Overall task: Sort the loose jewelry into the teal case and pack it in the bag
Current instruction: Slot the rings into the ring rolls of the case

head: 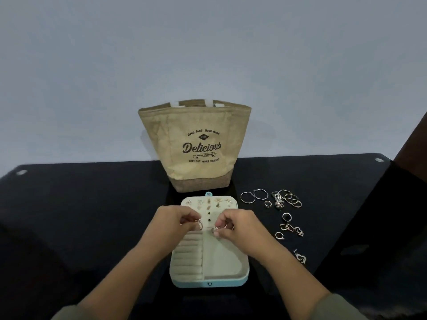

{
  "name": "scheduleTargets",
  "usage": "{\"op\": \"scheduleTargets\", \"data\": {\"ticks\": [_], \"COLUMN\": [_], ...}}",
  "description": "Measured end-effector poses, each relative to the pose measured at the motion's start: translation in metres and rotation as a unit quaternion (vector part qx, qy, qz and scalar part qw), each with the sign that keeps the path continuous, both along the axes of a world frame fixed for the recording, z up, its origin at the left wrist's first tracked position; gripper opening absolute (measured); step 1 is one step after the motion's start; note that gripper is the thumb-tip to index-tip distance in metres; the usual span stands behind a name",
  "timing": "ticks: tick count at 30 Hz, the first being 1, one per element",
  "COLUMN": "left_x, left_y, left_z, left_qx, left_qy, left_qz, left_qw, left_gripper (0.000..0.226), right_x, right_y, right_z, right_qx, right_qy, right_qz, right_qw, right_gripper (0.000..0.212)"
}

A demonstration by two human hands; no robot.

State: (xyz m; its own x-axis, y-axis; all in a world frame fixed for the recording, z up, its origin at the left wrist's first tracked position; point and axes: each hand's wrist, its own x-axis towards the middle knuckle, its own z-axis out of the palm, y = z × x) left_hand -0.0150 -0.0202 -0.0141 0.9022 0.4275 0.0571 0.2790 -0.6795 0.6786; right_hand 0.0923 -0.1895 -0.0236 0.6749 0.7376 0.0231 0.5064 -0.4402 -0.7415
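Teal case (231, 283) lies open, cream-lined, with earrings (218, 201) pinned inside.

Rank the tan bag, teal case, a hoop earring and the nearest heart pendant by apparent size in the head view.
1. tan bag
2. teal case
3. hoop earring and nearest heart pendant: about alike; the pendant lies nearer the camera, so no ranking.

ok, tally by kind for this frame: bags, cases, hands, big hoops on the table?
Bag: 1
Teal case: 1
Hands: 2, left hand pinching a ring, right hand pinching a second ring
Big hoops: 2
Total: 6
Small loose jewelry is too tangled to count.
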Motion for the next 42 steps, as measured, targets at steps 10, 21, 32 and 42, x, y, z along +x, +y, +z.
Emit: {"op": "scheduleTargets", "data": {"ticks": [10, 21, 32, 42], "left_x": [-0.029, -0.021, -0.020, -0.041], "left_y": [0.025, 0.022, 0.024, 0.019], "left_z": [-0.026, -0.037, -0.054, -0.068], "left_qx": [0.067, 0.208, 0.147, 0.043], "left_qy": [-0.013, 0.020, 0.021, -0.129], "left_qz": [-0.012, -0.048, -0.023, 0.054], "left_qw": [0.998, 0.977, 0.989, 0.989], "left_gripper": [0.012, 0.012, 0.022, 0.012], "right_x": [-0.032, -0.028, -0.030, -0.025], "right_y": [0.044, 0.049, 0.053, 0.062], "right_z": [-0.024, -0.037, -0.034, -0.032], "right_qx": [-0.035, -0.030, -0.056, -0.144], "right_qy": [-0.022, -0.078, -0.131, -0.144], "right_qz": [-0.036, -0.011, 0.011, 0.026], "right_qw": [0.999, 0.996, 0.990, 0.979], "right_gripper": [0.012, 0.009, 0.005, 0.013]}}
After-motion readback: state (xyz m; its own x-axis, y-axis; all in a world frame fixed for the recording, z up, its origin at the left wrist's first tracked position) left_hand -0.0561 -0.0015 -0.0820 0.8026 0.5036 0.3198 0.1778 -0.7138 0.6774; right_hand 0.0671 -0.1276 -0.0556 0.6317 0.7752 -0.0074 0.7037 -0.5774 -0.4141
